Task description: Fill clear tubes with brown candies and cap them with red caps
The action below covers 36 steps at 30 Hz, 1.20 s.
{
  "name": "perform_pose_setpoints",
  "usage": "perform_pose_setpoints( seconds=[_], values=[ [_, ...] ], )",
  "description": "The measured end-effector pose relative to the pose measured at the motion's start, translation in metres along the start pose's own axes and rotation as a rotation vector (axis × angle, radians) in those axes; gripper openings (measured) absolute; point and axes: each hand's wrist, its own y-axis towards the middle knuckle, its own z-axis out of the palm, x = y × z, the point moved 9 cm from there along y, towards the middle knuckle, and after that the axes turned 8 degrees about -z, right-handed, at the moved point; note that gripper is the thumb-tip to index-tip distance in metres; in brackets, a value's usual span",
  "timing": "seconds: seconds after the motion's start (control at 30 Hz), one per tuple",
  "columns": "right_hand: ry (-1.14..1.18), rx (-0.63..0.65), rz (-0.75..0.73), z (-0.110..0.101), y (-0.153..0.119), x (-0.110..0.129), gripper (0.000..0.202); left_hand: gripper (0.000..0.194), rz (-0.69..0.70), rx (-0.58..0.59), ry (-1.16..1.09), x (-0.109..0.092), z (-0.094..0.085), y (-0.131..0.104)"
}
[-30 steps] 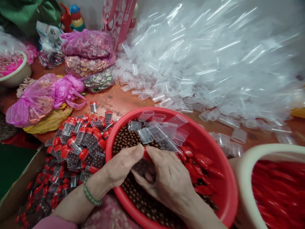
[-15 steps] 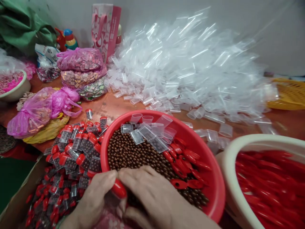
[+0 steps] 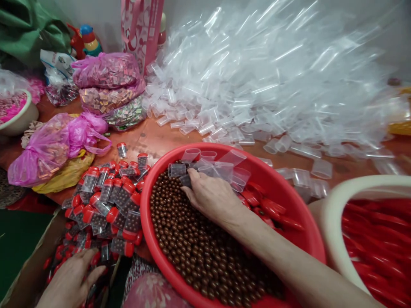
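Note:
Over the box of small filled containers with red caps (image 3: pixel 125 196), my left hand (image 3: pixel 72 276) has its fingers apart and holds nothing. My right hand (image 3: pixel 208 194) reaches into the red basin (image 3: pixel 149 226), its thumb and fingers around a clear plastic sleeve (image 3: pixel 186 180) that they partly hide. Other clear sleeves (image 3: pixel 224 171) lie beside and behind that hand. Brown beads (image 3: pixel 199 248) fill much of the basin, and red plastic pieces (image 3: pixel 269 209) lie at its right side, partly behind my right forearm.
A big heap of clear sleeves (image 3: pixel 257 85) covers the back of the table (image 3: pixel 138 137). A white tub (image 3: pixel 330 218) of red pieces stands at the right. Pink bags (image 3: pixel 109 77) and a yellow bag (image 3: pixel 64 173) lie at the left. A cardboard box edge (image 3: pixel 32 256) shows lower left.
My hands have separated. The left moved down and left, off the red-capped container; the right moved up to the clear sleeves. The view shifted slightly.

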Motion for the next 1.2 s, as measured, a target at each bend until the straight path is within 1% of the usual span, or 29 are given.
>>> perform_pose_setpoints(
  seconds=[0.03,0.07,0.17,0.2,0.23,0.3,0.33,0.4,0.47,0.57,0.63,0.7,0.77,0.83,0.93,0.97,1.03,1.1,1.13,1.2],
  values=[
    [-0.018,0.006,-0.016,0.000,0.000,0.002,0.023,0.034,0.054,-0.001,-0.063,-0.013,-0.006,-0.001],
    [-0.038,0.007,-0.034,0.000,-0.001,0.004,0.020,0.034,0.122,0.003,-0.151,-0.030,-0.012,-0.004],
    [-0.109,-0.003,-0.099,0.001,-0.002,0.011,0.021,0.029,0.349,0.032,-0.446,-0.096,-0.030,-0.008],
    [-0.133,-0.009,-0.125,0.001,-0.002,0.013,0.023,0.030,0.393,0.019,-0.529,-0.116,-0.035,-0.007],
    [-0.155,-0.014,-0.155,0.002,-0.003,0.015,0.024,0.034,0.393,0.001,-0.609,-0.132,-0.037,-0.002],
    [-0.193,-0.021,-0.230,0.003,-0.005,0.017,0.027,0.046,0.326,-0.026,-0.760,-0.154,-0.036,0.011],
    [-0.208,-0.023,-0.273,0.004,-0.007,0.018,0.027,0.052,0.317,-0.012,-0.795,-0.165,-0.032,0.016],
    [-0.228,-0.021,-0.363,0.005,-0.011,0.021,0.027,0.063,0.296,0.062,-0.808,-0.185,-0.020,0.026],
    [-0.232,-0.013,-0.446,0.008,-0.016,0.025,0.024,0.070,0.274,0.139,-0.777,-0.199,-0.011,0.032],
    [-0.199,0.001,-0.552,0.016,-0.022,0.037,0.020,0.076,0.263,0.201,-0.730,-0.211,-0.005,0.037],
    [-0.148,0.003,-0.615,0.022,-0.025,0.047,0.020,0.078,0.255,0.245,-0.729,-0.216,-0.001,0.039],
    [-0.073,0.004,-0.674,0.027,-0.027,0.055,0.021,0.080,0.232,0.277,-0.758,-0.217,0.004,0.041],
    [0.025,0.005,-0.717,0.029,-0.029,0.058,0.023,0.081,0.210,0.287,-0.810,-0.216,0.007,0.043],
    [0.147,0.004,-0.733,0.028,-0.031,0.055,0.028,0.080,0.196,0.289,-0.884,-0.212,0.008,0.043],
    [0.328,-0.007,-0.722,0.020,-0.033,0.042,0.033,0.076,0.178,0.290,-0.994,-0.205,0.007,0.042],
    [0.419,-0.013,-0.706,0.015,-0.034,0.036,0.033,0.074,0.186,0.290,-1.029,-0.204,0.006,0.041],
    [0.671,-0.021,-0.660,0.006,-0.035,0.025,0.034,0.071,0.225,0.282,-1.087,-0.203,0.002,0.040],
    [0.940,-0.007,-0.612,-0.002,-0.037,0.016,0.037,0.068,0.268,0.230,-1.082,-0.203,-0.006,0.040],
    [1.038,0.005,-0.601,-0.005,-0.038,0.013,0.037,0.066,0.291,0.189,-1.052,-0.204,-0.010,0.040],
    [1.136,0.020,-0.609,-0.012,-0.042,0.012,0.038,0.062,0.353,0.145,-0.993,-0.209,-0.017,0.040]
  ],
)
